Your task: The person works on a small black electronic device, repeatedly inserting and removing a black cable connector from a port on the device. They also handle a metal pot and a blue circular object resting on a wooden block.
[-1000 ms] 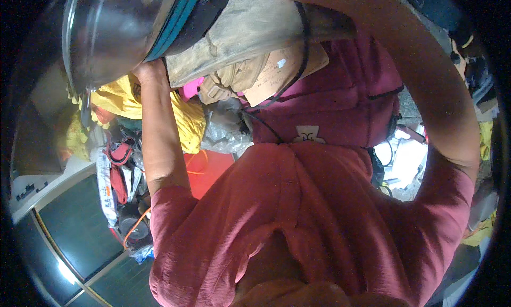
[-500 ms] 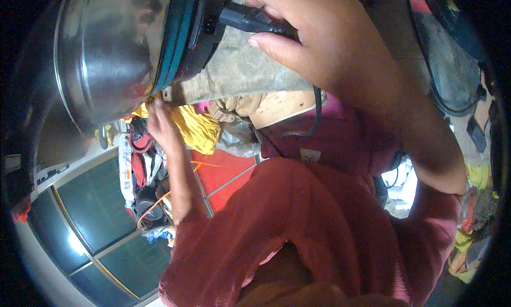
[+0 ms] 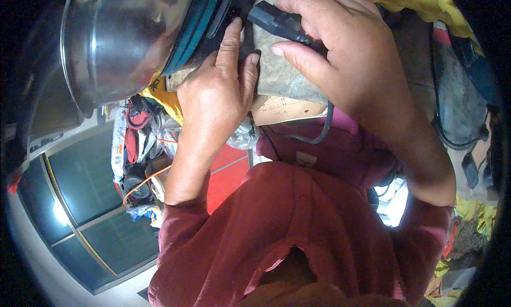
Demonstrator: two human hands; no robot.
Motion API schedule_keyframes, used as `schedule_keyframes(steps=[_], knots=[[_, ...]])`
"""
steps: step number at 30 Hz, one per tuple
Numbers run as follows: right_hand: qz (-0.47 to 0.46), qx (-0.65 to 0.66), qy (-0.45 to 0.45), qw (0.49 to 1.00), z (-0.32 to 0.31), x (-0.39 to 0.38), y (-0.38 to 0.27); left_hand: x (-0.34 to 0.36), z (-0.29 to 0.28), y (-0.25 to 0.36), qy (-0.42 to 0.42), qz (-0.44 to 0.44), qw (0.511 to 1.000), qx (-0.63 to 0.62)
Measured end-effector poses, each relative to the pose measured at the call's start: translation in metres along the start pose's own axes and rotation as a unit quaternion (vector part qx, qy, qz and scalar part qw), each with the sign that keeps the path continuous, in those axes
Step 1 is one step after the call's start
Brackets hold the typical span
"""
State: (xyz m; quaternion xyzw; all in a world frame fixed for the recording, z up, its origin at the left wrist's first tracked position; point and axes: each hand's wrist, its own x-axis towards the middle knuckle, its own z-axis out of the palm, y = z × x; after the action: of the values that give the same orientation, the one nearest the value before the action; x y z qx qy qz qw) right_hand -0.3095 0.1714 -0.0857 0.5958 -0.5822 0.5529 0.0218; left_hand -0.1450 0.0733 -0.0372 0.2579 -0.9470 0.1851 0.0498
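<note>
A large shiny steel pot-like appliance (image 3: pixel 128 35) with a teal band (image 3: pixel 196 38) and a dark base leans on its side at upper left. My right hand (image 3: pixel 340 46) grips a black power cord connector (image 3: pixel 277 21) between thumb and fingers. Its end is apart from the base, a short gap to the right. My left hand (image 3: pixel 215 86) reaches up beside the base, index finger stretched to its dark side and thumb apart. Whether that fingertip touches the base, I cannot tell. The cord (image 3: pixel 326 126) hangs below my right hand.
Under my hands lies a worn grey surface (image 3: pixel 290 67), with a piece of cardboard (image 3: pixel 285 111) at its near edge. Bags and clutter (image 3: pixel 141 147) lie at left by a dark glass panel (image 3: pixel 88 184). A maroon bag (image 3: pixel 330 147) rests against my front.
The connector has come away from the appliance's base, moving right in my right hand. My left hand has moved from the appliance's lower edge up and right to its base.
</note>
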Motion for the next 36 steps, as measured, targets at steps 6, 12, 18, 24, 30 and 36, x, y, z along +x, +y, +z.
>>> schedule_keyframes(steps=[6, 12, 18, 24, 30, 36], knots=[[-0.039, -0.03, 0.016, 0.999, 0.004, -0.003, 0.001, -0.002, 0.005, 0.003, 0.005, -0.018, 1.0, -0.014], [-0.05, -0.033, 0.0, 0.998, 0.0, -0.004, -0.001, -0.002, 0.003, 0.004, -0.006, -0.04, 0.997, -0.062], [-0.043, -0.027, -0.027, 0.998, -0.003, -0.003, -0.002, -0.002, 0.005, 0.002, -0.001, -0.039, 0.996, -0.082], [-0.001, -0.041, -0.029, 0.999, -0.001, 0.013, -0.012, -0.007, 0.009, -0.001, 0.029, -0.026, 0.994, -0.098], [-0.034, -0.164, -0.048, 0.985, 0.024, 0.032, -0.002, -0.016, 0.011, -0.015, 0.064, -0.005, 0.982, -0.18], [-0.071, -0.236, -0.026, 0.969, 0.032, 0.031, -0.004, -0.059, 0.047, -0.08, 0.198, -0.049, 0.929, -0.31]])
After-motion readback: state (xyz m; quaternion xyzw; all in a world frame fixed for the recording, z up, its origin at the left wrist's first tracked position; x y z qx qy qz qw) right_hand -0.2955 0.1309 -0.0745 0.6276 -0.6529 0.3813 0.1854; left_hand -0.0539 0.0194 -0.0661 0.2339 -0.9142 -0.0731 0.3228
